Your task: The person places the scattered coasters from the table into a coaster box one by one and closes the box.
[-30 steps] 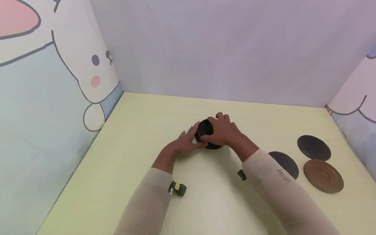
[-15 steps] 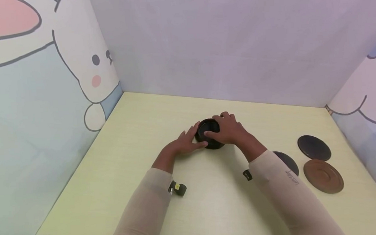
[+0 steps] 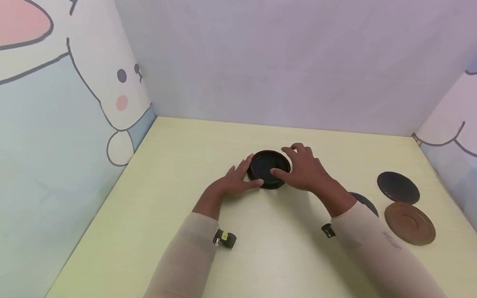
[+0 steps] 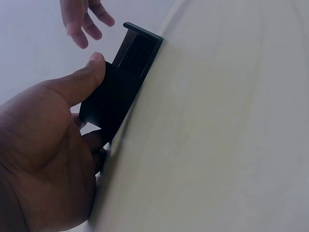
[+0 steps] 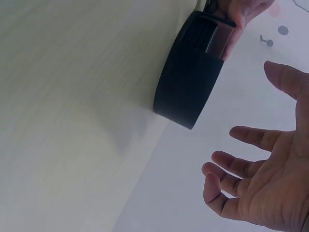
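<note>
In the head view a round black container (image 3: 266,165) lies on the pale table, its rim and dark inside facing up. My left hand (image 3: 234,182) grips its left side, thumb at the near edge and fingers along the far left. The left wrist view has the left hand (image 4: 46,145) around the container's dark wall (image 4: 113,94). At the right rim hovers my right hand (image 3: 307,170), fingers spread and loosely bent. In the right wrist view a gap separates the right hand (image 5: 280,174) from the container (image 5: 188,77); nothing is in that hand.
Toward the right of the table (image 3: 163,194) lie a black disc (image 3: 398,187) and a brown disc (image 3: 410,223). Another black disc (image 3: 364,201) is partly covered by the right sleeve. Cloth walls with cartoon drawings stand at the sides, and a plain one behind.
My right hand has drawn back to the right from over the container, uncovering its inside and right rim. The left hand and the container have stayed in place.
</note>
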`<move>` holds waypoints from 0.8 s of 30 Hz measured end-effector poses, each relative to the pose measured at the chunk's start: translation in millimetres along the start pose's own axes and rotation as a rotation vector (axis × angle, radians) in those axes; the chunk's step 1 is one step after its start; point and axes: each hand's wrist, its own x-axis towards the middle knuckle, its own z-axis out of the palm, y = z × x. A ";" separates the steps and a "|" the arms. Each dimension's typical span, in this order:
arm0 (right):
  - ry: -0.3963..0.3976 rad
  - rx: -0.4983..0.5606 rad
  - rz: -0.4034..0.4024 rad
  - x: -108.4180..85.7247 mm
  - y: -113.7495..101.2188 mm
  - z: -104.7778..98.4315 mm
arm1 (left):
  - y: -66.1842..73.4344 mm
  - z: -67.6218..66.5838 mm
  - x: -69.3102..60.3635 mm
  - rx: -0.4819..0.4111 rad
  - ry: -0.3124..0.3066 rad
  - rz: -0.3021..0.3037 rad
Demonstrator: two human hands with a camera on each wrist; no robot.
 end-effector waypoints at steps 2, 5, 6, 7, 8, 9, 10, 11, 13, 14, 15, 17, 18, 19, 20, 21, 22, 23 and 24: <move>0.004 0.020 0.007 -5.0 4.0 -2.5 | 1.1 -1.0 -0.6 -0.005 -0.001 0.004; 0.016 0.050 0.018 -12.8 10.4 -4.5 | 2.2 -2.0 -1.0 -0.013 -0.002 0.011; 0.024 0.054 0.023 -15.8 12.6 -4.9 | 1.8 -1.9 -0.8 -0.014 -0.003 0.015; 0.032 0.057 0.028 -18.7 14.6 -5.6 | 1.6 -2.0 -0.7 -0.016 -0.003 0.018; 0.041 0.061 0.033 -21.7 16.7 -6.5 | 1.2 -1.8 -0.4 -0.017 -0.004 0.021; 0.048 0.065 0.039 -24.4 18.9 -7.3 | 0.5 -1.5 0.2 -0.015 -0.005 0.024; 0.056 0.069 0.046 -27.1 21.2 -8.0 | -0.3 -1.2 0.8 -0.013 -0.005 0.027; 0.060 0.074 0.053 -29.7 23.5 -9.0 | -0.9 -0.9 1.5 -0.010 -0.006 0.030; 0.066 0.080 0.069 -34.3 28.3 -11.1 | -2.1 -0.3 2.7 -0.003 -0.006 0.035; 0.068 0.086 0.079 -36.5 30.8 -12.3 | -2.1 -0.1 3.0 -0.002 -0.007 0.035; 0.068 0.090 0.087 -38.8 33.1 -13.4 | -2.0 0.0 3.0 -0.004 -0.008 0.033; 0.063 0.093 0.102 -43.8 38.0 -15.6 | -1.8 0.1 2.9 -0.009 -0.012 0.027; 0.060 0.092 0.106 -46.4 40.7 -16.3 | -1.7 0.1 2.6 -0.011 -0.013 0.021; 0.056 0.088 0.110 -48.9 43.3 -16.9 | -1.5 0.0 2.4 -0.012 -0.013 0.018; 0.052 0.083 0.112 -51.4 45.9 -17.4 | -1.4 -0.1 2.0 -0.013 -0.013 0.013; 0.048 0.078 0.114 -53.9 48.5 -17.9 | -1.2 -0.3 1.7 -0.015 -0.013 0.011; 0.043 0.073 0.118 -56.3 51.0 -18.5 | -1.1 -0.4 1.5 -0.014 -0.013 0.012; 0.039 0.069 0.122 -58.4 53.2 -19.1 | -0.9 -0.6 1.2 -0.015 -0.011 0.011; 0.033 0.064 0.126 -60.7 55.5 -20.0 | -1.0 -0.7 1.1 -0.015 -0.010 0.013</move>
